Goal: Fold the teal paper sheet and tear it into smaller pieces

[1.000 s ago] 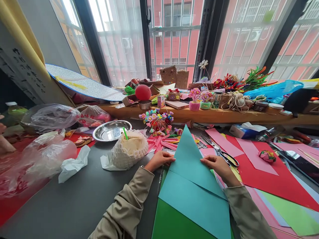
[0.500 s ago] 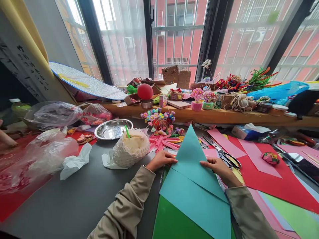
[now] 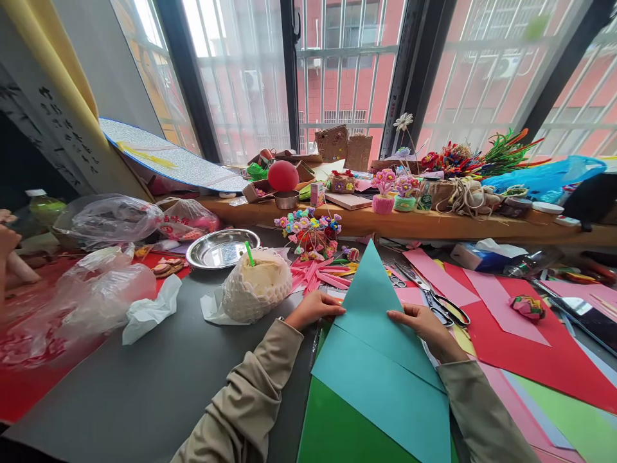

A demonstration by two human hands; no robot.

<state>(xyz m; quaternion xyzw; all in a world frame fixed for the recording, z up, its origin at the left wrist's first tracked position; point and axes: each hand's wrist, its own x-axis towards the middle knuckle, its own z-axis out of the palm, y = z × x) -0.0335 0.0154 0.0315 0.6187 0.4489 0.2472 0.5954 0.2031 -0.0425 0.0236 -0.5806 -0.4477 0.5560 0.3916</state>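
A folded sheet of teal paper lies in front of me, its pointed end facing the window and a crease line running across it. Pinching the left edge of the point is my left hand, thumb and fingers closed. On the opposite edge my right hand grips the paper the same way, its thumb on top. Beneath the teal paper is a green sheet. Black-handled scissors rest just beyond my right hand. A coconut in white foam netting, with a green straw, stands left of my left hand.
Pink strips and a bunch of craft flowers lie ahead. A steel plate sits behind the coconut. Red paper spreads out at right. Plastic bags and another person's hand are at left.
My view has shifted slightly, while both hands keep their places on the teal paper. At the far left, the other person's hand shows more than before.
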